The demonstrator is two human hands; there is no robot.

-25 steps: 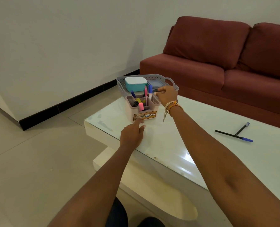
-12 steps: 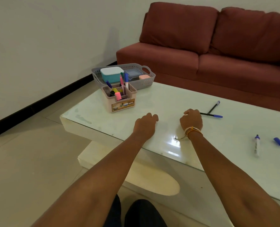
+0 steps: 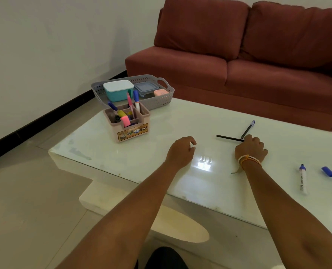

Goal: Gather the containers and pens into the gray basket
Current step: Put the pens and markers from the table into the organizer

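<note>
The right hand (image 3: 251, 147), withdrawn from the gray basket (image 3: 162, 98) a second ago, is now curled over two loose pens (image 3: 230, 138) on the table (image 3: 180, 123), grip unconfirmed, while the left hand (image 3: 181, 150) is held loosely curled and empty.

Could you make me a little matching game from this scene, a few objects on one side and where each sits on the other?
Things:
1. teal container
2. pink highlighter
3. black pen
4. blue cap

Places:
A. lying loose on the table, at the far right
B. inside the gray basket
C. standing in the organizer box
D. on the table at the fingertips of the right hand

Pairs: 1-B, 2-C, 3-D, 4-A
</note>
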